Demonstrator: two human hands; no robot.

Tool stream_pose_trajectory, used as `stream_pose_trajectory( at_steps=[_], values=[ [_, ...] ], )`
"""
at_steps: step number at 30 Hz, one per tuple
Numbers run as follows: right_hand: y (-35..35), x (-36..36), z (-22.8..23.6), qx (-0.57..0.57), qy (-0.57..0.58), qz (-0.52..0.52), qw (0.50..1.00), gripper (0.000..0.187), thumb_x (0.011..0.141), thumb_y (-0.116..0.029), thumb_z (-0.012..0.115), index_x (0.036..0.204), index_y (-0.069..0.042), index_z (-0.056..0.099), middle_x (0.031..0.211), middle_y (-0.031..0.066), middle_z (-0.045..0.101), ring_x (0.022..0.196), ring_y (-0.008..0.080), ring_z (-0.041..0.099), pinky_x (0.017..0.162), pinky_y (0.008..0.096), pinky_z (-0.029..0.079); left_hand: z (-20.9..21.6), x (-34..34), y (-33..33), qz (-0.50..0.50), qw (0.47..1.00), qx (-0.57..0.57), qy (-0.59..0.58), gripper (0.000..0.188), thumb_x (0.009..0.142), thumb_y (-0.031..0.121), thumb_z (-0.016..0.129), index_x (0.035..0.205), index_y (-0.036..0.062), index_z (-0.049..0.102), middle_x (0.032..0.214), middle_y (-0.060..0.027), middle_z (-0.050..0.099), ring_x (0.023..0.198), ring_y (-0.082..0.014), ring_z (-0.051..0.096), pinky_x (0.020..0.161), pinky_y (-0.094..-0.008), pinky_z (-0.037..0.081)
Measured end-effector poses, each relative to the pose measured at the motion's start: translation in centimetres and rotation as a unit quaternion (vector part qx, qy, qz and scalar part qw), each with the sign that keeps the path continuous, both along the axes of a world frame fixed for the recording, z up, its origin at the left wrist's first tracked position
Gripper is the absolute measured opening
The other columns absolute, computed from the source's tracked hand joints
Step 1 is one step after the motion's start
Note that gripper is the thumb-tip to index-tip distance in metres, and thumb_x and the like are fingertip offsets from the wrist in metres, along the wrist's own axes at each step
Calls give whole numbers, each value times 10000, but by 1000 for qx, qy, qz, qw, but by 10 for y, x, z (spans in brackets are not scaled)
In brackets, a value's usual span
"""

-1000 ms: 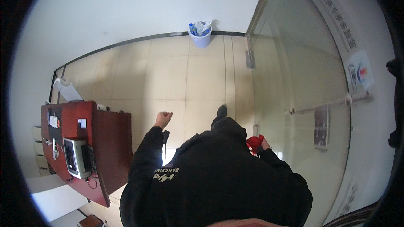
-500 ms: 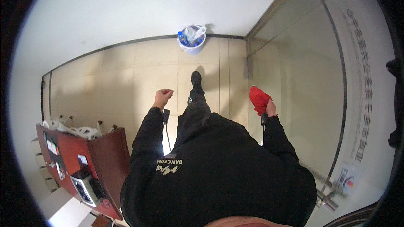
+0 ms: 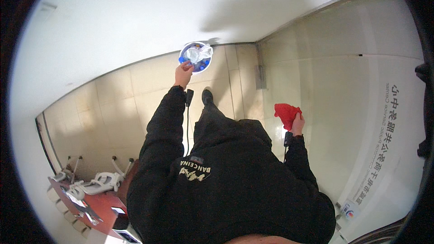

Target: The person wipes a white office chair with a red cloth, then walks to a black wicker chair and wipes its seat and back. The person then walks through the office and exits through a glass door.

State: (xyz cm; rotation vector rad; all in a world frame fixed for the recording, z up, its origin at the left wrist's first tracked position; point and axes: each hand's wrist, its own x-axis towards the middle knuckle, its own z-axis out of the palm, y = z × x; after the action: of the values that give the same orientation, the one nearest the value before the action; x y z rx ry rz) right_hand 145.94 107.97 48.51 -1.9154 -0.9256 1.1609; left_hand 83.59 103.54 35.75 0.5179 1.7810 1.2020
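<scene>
My left hand [image 3: 183, 75] is stretched forward to the near left rim of a white waste bin [image 3: 195, 72]. Its fingers are curled together, and anything between them is too small to make out. In the bin lie a crumpled clear plastic bag [image 3: 199, 54] and several plastic bottles with blue caps [image 3: 202, 68]. A bottle with a blue cap [image 3: 181, 59] leans by the left rim, just beyond my fingers. My right hand [image 3: 298, 124] is closed around a bunched red cloth [image 3: 286, 114], held out at my right side beside the glass panel.
A white wall [image 3: 135, 22] rises behind the bin. To the right runs a glass partition [image 3: 316, 72] with lettering on it. A red-brown desk [image 3: 101, 208] with a pale office chair [image 3: 101, 183] stands at the lower left. My shoe [image 3: 207, 96] is on the tiled floor [image 3: 131, 81].
I have come closer to the bin, and my left hand has reached forward from my side to its rim. My right hand still holds the red cloth, which now hangs differently.
</scene>
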Motion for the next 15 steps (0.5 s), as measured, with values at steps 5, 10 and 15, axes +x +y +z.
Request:
stream_pose_trajectory(
  at_steps=[5, 10, 15],
  values=[
    [29, -23, 0, 31, 78, -4, 996, 412, 1071, -166, 526, 1407, 58, 611, 1285, 165, 714, 1121, 260, 716, 981, 378, 574, -8, -27, 44, 49, 997, -3, -54, 615, 947, 2, 678, 1530, -32, 485, 1211, -228, 732, 1075, -221, 720, 830, -308, 606],
    [80, -41, -8, -17, 68, 1, 998, 423, 1056, -117, 517, 1437, 46, 599, 1284, 173, 713, 1105, 255, 721, 971, 370, 578, 22, -33, 49, 33, 998, -30, 50, 481, 921, 102, 783, 1348, -64, 635, 962, -152, 773, 815, -177, 729, 698, -298, 580],
    [160, -62, -16, -27, 90, 98, 991, 350, 1056, -135, 539, 1330, 37, 673, 1192, 141, 749, 1046, 234, 732, 914, 362, 594, 67, -28, 40, 55, 979, -117, 160, 422, 915, 326, 833, 1039, -66, 740, 831, -118, 754, 688, -168, 714, 616, -314, 548]
  ],
)
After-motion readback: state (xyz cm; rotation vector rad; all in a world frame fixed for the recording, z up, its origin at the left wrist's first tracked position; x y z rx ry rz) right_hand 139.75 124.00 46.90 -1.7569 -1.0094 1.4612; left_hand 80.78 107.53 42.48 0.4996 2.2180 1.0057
